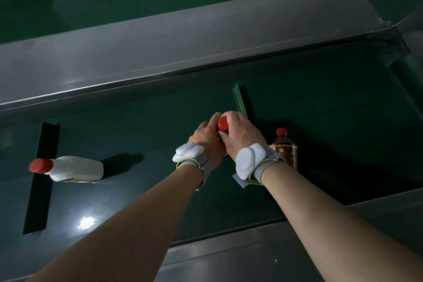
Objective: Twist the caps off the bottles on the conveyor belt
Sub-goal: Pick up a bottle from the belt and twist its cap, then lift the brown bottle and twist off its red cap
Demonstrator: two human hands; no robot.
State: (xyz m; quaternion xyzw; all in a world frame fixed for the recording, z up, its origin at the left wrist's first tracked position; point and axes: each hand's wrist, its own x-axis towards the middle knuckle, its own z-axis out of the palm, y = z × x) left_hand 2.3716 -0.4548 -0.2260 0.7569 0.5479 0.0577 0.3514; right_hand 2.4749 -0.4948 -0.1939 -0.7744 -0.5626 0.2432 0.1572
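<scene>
Both hands [219, 137] are gripping one bottle, fingers [231, 117] closing round its red cap [222, 123]; all visible caps are remaining on.

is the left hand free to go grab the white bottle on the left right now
Probably not yet. The left hand is wrapped around the bottle under the red cap that the right hand grips. The belt between it and the white bottle looks bare, so only that grip holds it back.

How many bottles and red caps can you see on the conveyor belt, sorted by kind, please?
White bottle: 1
Brown bottle: 1
Bottle hidden under both hands, left hand, right hand: 1
Red caps: 3
Total: 3 bottles, 3 caps
</scene>
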